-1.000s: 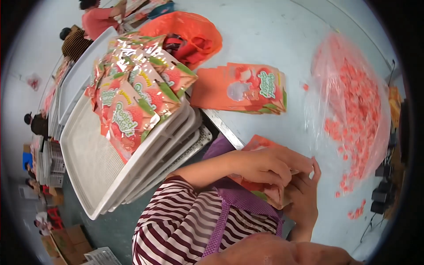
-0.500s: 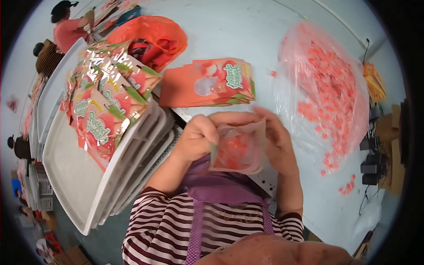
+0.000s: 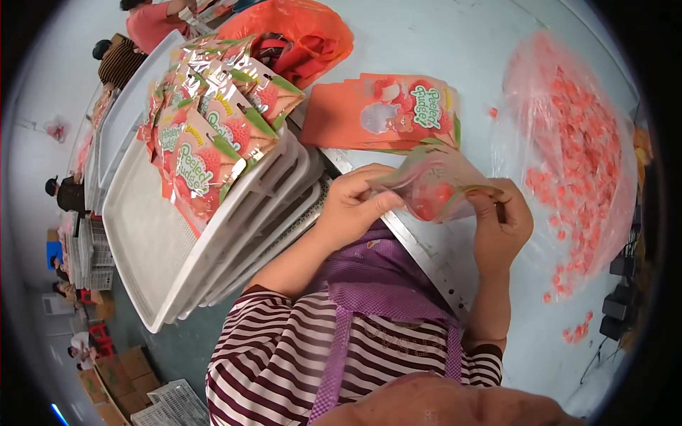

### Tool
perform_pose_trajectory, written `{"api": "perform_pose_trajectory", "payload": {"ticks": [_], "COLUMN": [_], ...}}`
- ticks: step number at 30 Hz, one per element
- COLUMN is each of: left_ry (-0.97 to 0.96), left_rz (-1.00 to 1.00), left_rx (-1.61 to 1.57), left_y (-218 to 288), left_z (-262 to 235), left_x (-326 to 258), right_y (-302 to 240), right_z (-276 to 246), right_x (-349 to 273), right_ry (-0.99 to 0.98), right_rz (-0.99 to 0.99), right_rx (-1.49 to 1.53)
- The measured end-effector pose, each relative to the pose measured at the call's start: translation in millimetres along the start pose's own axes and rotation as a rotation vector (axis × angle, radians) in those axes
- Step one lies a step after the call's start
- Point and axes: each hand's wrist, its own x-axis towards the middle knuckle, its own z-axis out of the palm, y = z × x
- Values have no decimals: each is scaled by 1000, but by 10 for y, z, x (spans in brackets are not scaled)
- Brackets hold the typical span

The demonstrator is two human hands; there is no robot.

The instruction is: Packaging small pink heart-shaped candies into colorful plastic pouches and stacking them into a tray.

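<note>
An open-mouthed pouch with red candies inside is held between my hands, above the table's near edge. My left hand is closed on its left side, the thumb pressed over the rim. My right hand pinches the opposite rim between thumb and bent fingers. Just beyond lies a stack of flat, orange-backed pouches. Shiny pouches are heaped on the top tray to the left. On the right, a clear plastic bag spreads under and around many wrapped red candies.
Several white trays are stacked close to my left forearm. An orange plastic bag with red cloth sits at the back. A few loose candies lie at the right. Co-workers are at the far left; cardboard boxes stand on the floor.
The pouch has tilted, so its mouth now gapes and shows the candies inside. My right hand has gone from behind the pouch to pinching its rim. The whole view has shifted.
</note>
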Motion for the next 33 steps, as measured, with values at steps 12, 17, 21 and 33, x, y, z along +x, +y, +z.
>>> {"api": "perform_pose_trajectory", "payload": {"ticks": [12,17,21,33], "left_ry": [95,180,134,129], "left_rz": [265,343,19,125], "left_rx": [250,248,-88,229], "left_y": [6,13,27,141], "left_z": [-83,-121,-77,-86], "left_x": [76,73,26,111], "right_y": [-14,142,118,103], "right_z": [-23,45,73,40], "right_x": [-19,-38,-113,-9], "right_ry": [118,49,32,-92], "right_rz": [72,30,181,-27], "right_rx": [27,171,258,194]}}
